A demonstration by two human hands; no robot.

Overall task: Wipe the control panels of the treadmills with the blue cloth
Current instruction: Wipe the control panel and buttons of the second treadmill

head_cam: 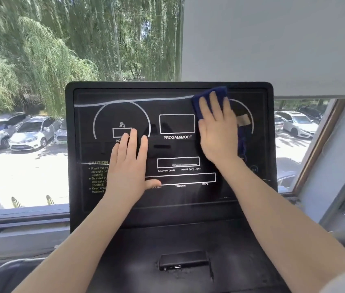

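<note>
A black treadmill control panel (171, 149) with white display outlines fills the middle of the view. My right hand (218, 127) presses a dark blue cloth (209, 96) flat against the panel's upper right part, fingers spread over the cloth. A strip of the cloth hangs down beside my right palm. My left hand (128, 166) lies flat and empty on the panel's lower left, partly covering the caution text.
A small black box (183, 260) with ports sits on the console tray below the panel. A window behind shows trees and parked cars. A white blind (273, 43) hangs at upper right. A grey handrail (8, 273) curves at lower left.
</note>
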